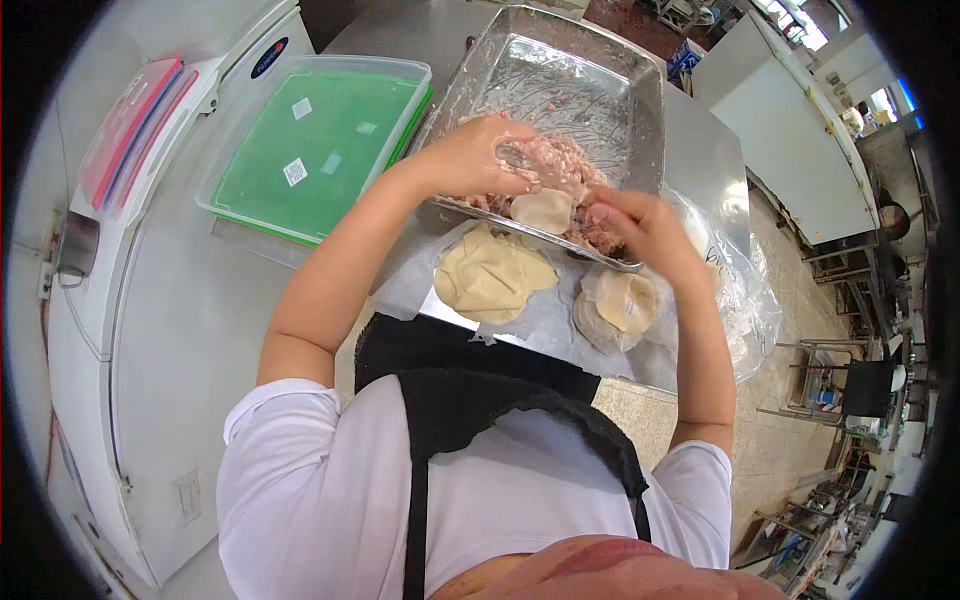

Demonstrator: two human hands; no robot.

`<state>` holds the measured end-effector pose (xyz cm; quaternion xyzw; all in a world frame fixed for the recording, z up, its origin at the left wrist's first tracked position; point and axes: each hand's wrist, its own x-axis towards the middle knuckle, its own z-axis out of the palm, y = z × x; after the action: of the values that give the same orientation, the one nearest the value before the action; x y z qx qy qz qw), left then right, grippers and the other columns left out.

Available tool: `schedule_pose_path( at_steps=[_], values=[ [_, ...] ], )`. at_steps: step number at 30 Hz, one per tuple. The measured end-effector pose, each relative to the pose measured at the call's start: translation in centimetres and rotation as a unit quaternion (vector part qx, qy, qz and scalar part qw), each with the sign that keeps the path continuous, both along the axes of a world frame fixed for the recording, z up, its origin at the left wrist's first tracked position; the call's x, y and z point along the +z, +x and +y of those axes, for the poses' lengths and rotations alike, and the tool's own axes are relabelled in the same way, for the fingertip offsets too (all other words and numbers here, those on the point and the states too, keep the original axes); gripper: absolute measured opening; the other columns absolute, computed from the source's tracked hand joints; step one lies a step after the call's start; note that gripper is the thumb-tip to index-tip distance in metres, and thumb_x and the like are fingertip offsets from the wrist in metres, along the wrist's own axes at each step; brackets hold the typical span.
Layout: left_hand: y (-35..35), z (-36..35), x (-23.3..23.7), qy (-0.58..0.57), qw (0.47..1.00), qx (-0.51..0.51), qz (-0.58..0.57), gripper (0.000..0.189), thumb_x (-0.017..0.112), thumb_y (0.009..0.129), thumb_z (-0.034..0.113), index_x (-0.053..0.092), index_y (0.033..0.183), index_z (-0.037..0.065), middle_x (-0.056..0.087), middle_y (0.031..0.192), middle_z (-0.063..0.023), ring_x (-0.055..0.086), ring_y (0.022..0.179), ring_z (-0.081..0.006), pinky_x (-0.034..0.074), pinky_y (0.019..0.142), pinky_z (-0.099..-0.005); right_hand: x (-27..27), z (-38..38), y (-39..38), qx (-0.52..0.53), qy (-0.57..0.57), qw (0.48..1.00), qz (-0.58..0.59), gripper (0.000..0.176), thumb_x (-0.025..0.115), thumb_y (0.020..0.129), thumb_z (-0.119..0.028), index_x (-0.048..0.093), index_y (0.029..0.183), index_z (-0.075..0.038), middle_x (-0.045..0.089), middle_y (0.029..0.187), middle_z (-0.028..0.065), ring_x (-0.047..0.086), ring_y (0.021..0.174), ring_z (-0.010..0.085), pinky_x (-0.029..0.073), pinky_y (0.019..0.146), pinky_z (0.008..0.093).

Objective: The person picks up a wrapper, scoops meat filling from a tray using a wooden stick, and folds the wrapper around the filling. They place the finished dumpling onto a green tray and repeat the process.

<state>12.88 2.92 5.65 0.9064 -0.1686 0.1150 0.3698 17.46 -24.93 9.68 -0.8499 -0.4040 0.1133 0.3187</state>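
Note:
My left hand (478,158) curls over the near side of a metal tray, fingers bent, with a pale round dough wrapper (543,211) at its fingertips. Bits of minced meat (560,160) cling to the fingers. Across from it, my right hand (640,225) has its fingers drawn together close to the wrapper's right edge, slightly blurred; what they pinch is hidden. Minced meat is heaped in the near part of the tray (648,110). Below the tray lie a spread of overlapping dough wrappers (493,275) and a smaller stack of dough wrappers (618,308).
A plastic container with a green lid (325,140) sits left of the tray. A clear plastic bag (735,290) rests on the right of the steel table (705,150). A white appliance (170,400) stands at the left; shelves and stools are farther right.

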Motion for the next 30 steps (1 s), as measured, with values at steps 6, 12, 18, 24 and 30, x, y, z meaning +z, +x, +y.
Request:
schedule_pose_path(
  at_steps=[6, 12, 18, 24, 30],
  values=[
    [2.1, 0.2, -2.1, -0.171, 0.976, 0.005, 0.131, 0.052, 0.076, 0.076, 0.029, 0.062, 0.117, -0.001, 0.069, 0.102, -0.013, 0.063, 0.087, -0.0163, 0.051, 0.08, -0.0297, 0.0, 0.4, -0.7, -0.063, -0.016, 0.968, -0.244, 0.022, 0.062, 0.091, -0.028, 0.068, 0.109, -0.016, 0.068, 0.088, 0.0109, 0.065, 0.081, 0.0333, 0.051, 0.069, 0.0424],
    [-0.4, 0.3, -0.8, -0.172, 0.977, 0.101, 0.075, 0.038, 0.073, 0.081, 0.02, 0.063, 0.115, 0.005, 0.069, 0.102, -0.01, 0.066, 0.081, -0.018, 0.052, 0.077, -0.0301, -4.5, -3.0, 4.7, -0.101, -0.14, 0.951, -0.255, 0.024, 0.057, 0.093, -0.033, 0.068, 0.109, -0.019, 0.067, 0.088, 0.0158, 0.065, 0.082, 0.0358, 0.05, 0.068, 0.0448],
    [-1.0, -0.2, 2.4, -0.095, 0.992, -0.03, -0.073, 0.04, 0.074, 0.079, 0.017, 0.063, 0.115, 0.002, 0.07, 0.099, -0.0089, 0.066, 0.088, -0.0162, 0.051, 0.08, -0.0277, 1.9, -2.8, -0.7, -0.105, 0.126, 0.986, -0.037, 0.025, 0.06, 0.093, -0.027, 0.069, 0.107, -0.008, 0.068, 0.09, 0.017, 0.065, 0.081, 0.0351, 0.05, 0.071, 0.0407],
    [-0.7, -0.1, 2.1, -0.1, 0.993, 0.034, 0.061, 0.041, 0.078, 0.075, 0.018, 0.065, 0.109, 0.0, 0.07, 0.097, -0.0092, 0.063, 0.088, -0.0148, 0.049, 0.083, -0.0299, 0.5, -0.8, -0.9, -0.041, 0.065, 0.99, -0.118, 0.025, 0.062, 0.093, -0.019, 0.067, 0.111, -0.003, 0.068, 0.092, 0.0149, 0.065, 0.081, 0.0282, 0.05, 0.074, 0.0325],
    [-1.4, -0.3, 4.5, -0.104, 0.973, 0.051, 0.2, 0.037, 0.079, 0.075, 0.017, 0.065, 0.107, 0.002, 0.066, 0.098, -0.0027, 0.058, 0.088, -0.0106, 0.048, 0.081, -0.0279, -0.7, 0.7, -0.9, -0.043, 0.093, 0.982, -0.159, 0.024, 0.062, 0.091, -0.025, 0.068, 0.107, -0.008, 0.067, 0.089, 0.0167, 0.064, 0.085, 0.0365, 0.05, 0.072, 0.0408]
  ],
)
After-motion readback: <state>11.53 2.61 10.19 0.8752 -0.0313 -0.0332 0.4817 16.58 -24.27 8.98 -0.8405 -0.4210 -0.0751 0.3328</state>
